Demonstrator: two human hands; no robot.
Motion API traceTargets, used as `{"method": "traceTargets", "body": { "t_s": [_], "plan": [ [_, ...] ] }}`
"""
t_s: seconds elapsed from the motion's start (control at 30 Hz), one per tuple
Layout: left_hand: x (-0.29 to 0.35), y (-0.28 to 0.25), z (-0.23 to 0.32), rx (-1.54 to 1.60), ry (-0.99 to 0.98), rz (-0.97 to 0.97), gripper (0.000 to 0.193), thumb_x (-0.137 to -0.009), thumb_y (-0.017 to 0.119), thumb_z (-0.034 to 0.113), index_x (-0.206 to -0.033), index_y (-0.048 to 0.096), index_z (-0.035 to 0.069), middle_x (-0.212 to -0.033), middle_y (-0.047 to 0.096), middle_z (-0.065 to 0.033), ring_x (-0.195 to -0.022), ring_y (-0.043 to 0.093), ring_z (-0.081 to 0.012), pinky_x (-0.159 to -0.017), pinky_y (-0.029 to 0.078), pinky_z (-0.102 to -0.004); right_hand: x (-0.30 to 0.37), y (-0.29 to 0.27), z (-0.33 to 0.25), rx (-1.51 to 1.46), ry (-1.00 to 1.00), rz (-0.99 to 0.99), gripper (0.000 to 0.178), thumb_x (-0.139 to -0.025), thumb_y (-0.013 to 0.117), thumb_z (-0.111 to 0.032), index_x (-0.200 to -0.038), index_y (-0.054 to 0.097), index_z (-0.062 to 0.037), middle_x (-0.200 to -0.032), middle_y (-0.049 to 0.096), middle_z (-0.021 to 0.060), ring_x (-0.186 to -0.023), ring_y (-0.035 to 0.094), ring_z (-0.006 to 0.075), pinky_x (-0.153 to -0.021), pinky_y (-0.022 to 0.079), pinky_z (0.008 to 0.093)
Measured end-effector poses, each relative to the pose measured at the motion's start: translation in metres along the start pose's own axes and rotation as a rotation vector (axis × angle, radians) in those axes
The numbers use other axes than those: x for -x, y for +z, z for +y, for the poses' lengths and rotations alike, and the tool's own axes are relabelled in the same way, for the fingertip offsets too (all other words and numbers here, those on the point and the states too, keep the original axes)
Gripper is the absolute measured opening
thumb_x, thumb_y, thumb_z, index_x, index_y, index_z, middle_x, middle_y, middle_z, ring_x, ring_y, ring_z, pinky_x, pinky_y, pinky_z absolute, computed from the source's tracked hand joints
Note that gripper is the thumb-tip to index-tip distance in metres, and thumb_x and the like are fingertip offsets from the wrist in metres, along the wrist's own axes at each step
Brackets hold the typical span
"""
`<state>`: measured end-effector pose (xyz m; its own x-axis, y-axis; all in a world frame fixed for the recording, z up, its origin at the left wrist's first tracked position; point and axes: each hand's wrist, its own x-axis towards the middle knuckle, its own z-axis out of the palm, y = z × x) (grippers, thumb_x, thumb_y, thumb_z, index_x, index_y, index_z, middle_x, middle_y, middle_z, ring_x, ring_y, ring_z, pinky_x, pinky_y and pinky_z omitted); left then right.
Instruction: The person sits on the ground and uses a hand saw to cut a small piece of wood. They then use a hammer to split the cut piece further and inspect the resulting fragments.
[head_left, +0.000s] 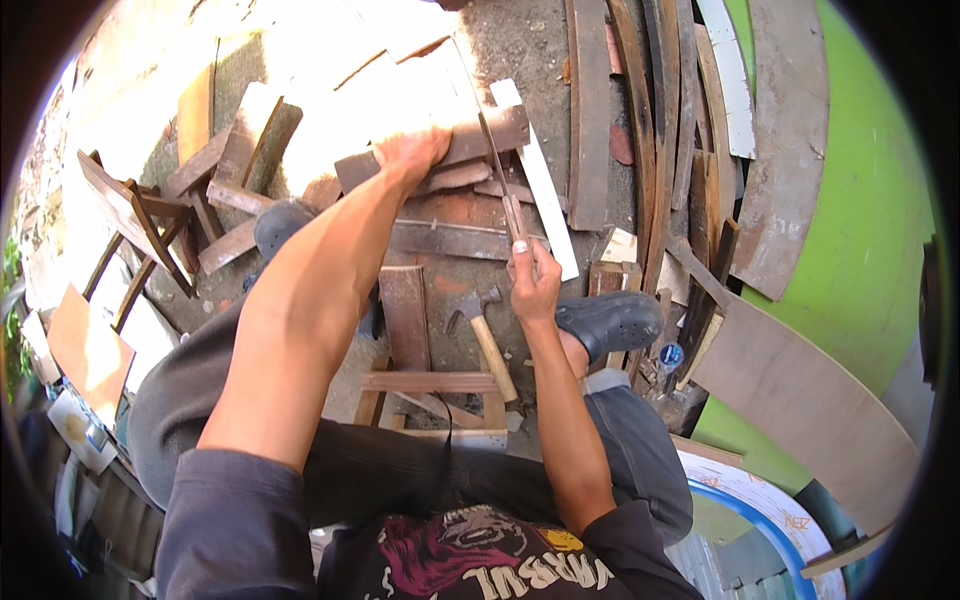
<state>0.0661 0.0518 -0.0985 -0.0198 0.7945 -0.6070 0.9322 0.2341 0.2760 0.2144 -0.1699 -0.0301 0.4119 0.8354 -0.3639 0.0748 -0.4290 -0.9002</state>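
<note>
My left hand (412, 150) bears down on a brown wooden board (468, 143), its fingers partly washed out by glare at the far edge. In my right hand (535, 278) is the handle of a handsaw (492, 140), closed in the fingers. The saw's thin blade runs away from me and crosses the board near its right end. Under the board lie short wood offcuts (455, 178) and a white strip of wood (545, 195). A claw hammer (488, 345) rests on the ground between my legs, nearer than the saw.
A small wooden frame (430, 382) lies close in front of me. Wood scraps and a tilted wooden piece (135, 215) are at the left. Long planks (590, 120) line the right side, beside a green panel (850, 200). My shoe (615, 322) is just right of my right hand.
</note>
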Motion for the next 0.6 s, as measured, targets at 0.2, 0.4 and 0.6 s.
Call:
{"method": "traceTargets", "body": {
  "t_s": [0.2, 0.4, 0.6],
  "plan": [
    [0.005, -0.008, 0.0, 0.015, 0.049, 0.012, 0.048, -0.092, 0.049, 0.053, -0.102, 0.072, 0.012, -0.096, 0.073, -0.0173, -0.095, 0.069, -0.0311, -0.087, 0.049, -0.0494, 0.116, -0.064, -0.021, 0.129, -0.136, 0.012, 0.043, -0.103, 0.051, -0.031, -0.071, 0.053, -0.0033, -0.058, 0.046, -0.0022, -0.053, 0.04, 0.007, -0.047, 0.029, 0.0265],
    [0.001, -0.007, 0.006, 0.001, 0.111, -0.013, 0.046, -0.096, 0.046, 0.051, -0.107, 0.07, 0.013, -0.108, 0.071, -0.0173, -0.094, 0.068, -0.0341, -0.081, 0.052, -0.0494, -0.029, 0.008, -0.016, 0.053, -0.03, -0.038, 0.038, -0.101, 0.054, -0.026, -0.075, 0.052, 0.0007, -0.058, 0.043, 0.0062, -0.057, 0.042, 0.0149, -0.052, 0.034, 0.0341],
    [0.0, -0.006, 0.0, 0.007, 0.128, 0.034, 0.045, -0.096, 0.046, 0.05, -0.106, 0.07, 0.013, -0.105, 0.071, -0.017, -0.09, 0.068, -0.0348, -0.078, 0.053, -0.0491, 0.137, -0.072, -0.003, 0.135, 0.026, -0.054, 0.034, -0.102, 0.051, -0.025, -0.084, 0.061, 0.0015, -0.06, 0.044, 0.0018, -0.055, 0.042, 0.0116, -0.052, 0.032, 0.0298]
  ]
}}
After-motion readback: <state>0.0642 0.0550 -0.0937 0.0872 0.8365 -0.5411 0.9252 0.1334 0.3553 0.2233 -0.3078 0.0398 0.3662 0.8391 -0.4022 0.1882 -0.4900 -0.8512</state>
